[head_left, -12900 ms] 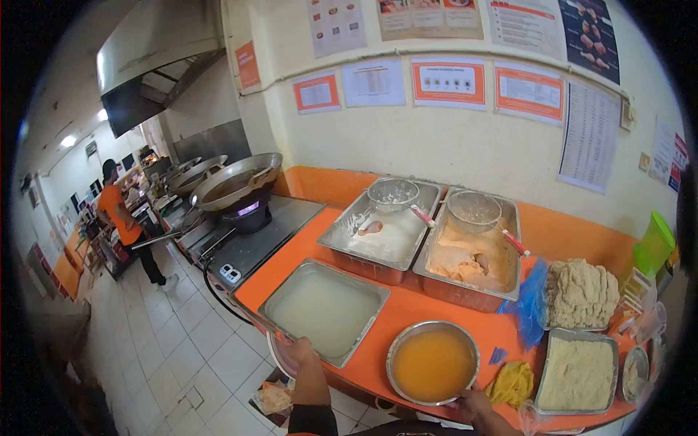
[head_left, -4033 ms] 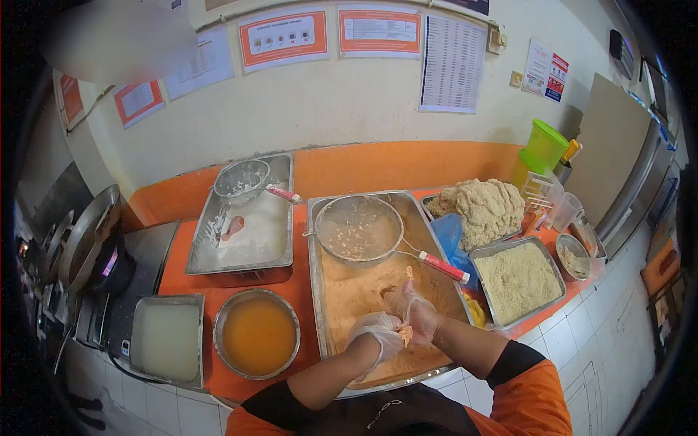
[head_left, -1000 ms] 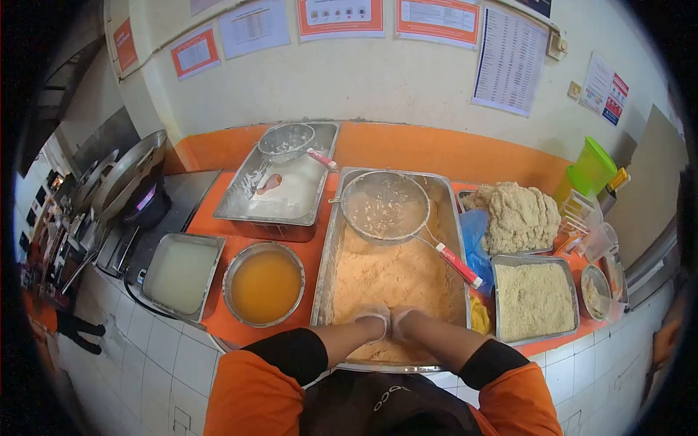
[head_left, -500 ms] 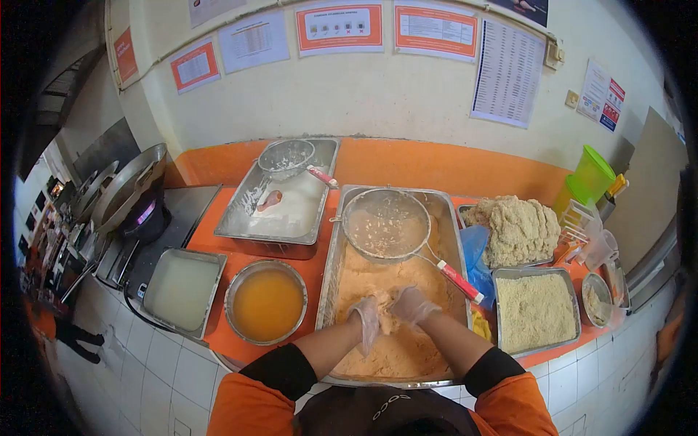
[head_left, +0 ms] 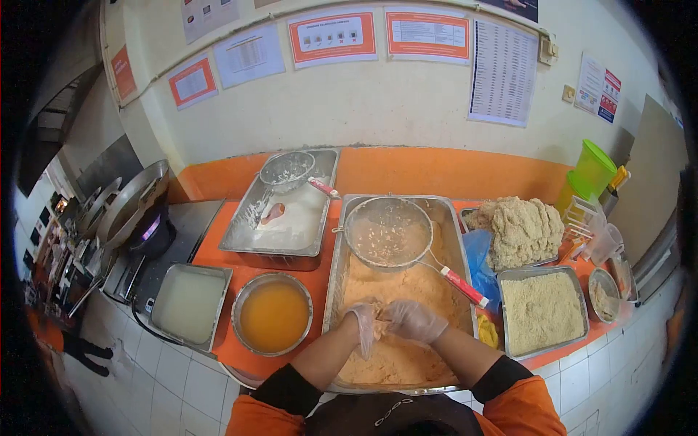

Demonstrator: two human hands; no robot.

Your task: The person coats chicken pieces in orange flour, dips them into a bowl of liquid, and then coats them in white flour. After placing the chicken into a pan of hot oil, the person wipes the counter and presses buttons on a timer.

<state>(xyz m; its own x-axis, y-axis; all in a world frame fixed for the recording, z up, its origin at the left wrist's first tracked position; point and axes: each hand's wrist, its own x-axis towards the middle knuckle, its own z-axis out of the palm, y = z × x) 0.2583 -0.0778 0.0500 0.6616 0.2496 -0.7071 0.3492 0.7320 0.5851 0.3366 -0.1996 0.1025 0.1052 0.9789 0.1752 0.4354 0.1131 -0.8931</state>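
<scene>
Both hands wear clear plastic gloves over a deep metal tray (head_left: pixel 334 291) of orange flour (head_left: pixel 400 367). My left hand (head_left: pixel 363 328) and my right hand (head_left: pixel 414 320) meet around a flour-coated piece (head_left: pixel 379 314), with fingers closed on it. The piece is mostly covered by the fingers, so its shape is unclear. Across the back part of this tray rests a round sieve (head_left: pixel 389 232) with a red and white handle (head_left: pixel 465 286).
Left of the tray stand a bowl of orange liquid (head_left: pixel 273 317), a tray of cloudy liquid (head_left: pixel 189 303) and a white flour tray (head_left: pixel 291 225) holding a drumstick (head_left: pixel 273 213). At right are a crumb tray (head_left: pixel 545 312), a crumb mound (head_left: pixel 518 232) and a blue bag (head_left: pixel 480 265).
My hands have come closer together and now hold the coated piece between them, slightly above the flour. The camera view has shifted a little.
</scene>
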